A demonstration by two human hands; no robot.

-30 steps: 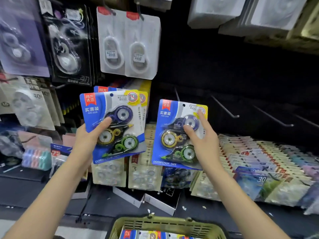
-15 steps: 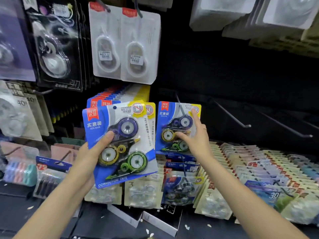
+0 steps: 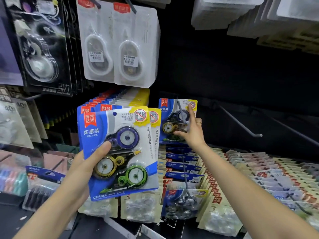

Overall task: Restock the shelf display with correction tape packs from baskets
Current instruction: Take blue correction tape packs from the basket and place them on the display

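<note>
left fingers (image 3: 103,149) grip pack (image 3: 119,152) — right fingers (image 3: 190,109) grip hooked pack (image 3: 172,121), peg (image 3: 182,111) crossing.

Two hands are visible: left hand (image 3: 81,163), right hand (image 3: 193,133). Each holds blue correction tape packs: two (image 3: 119,152) at centre left, one (image 3: 174,121) at centre. Two white packs (image 3: 119,45) hang upper centre. Two bare hooks (image 3: 241,123) project at right.

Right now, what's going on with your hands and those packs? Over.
Left hand grips a correction tape pack. Right hand holds second pack on the peg. Nothing blocking.
</note>
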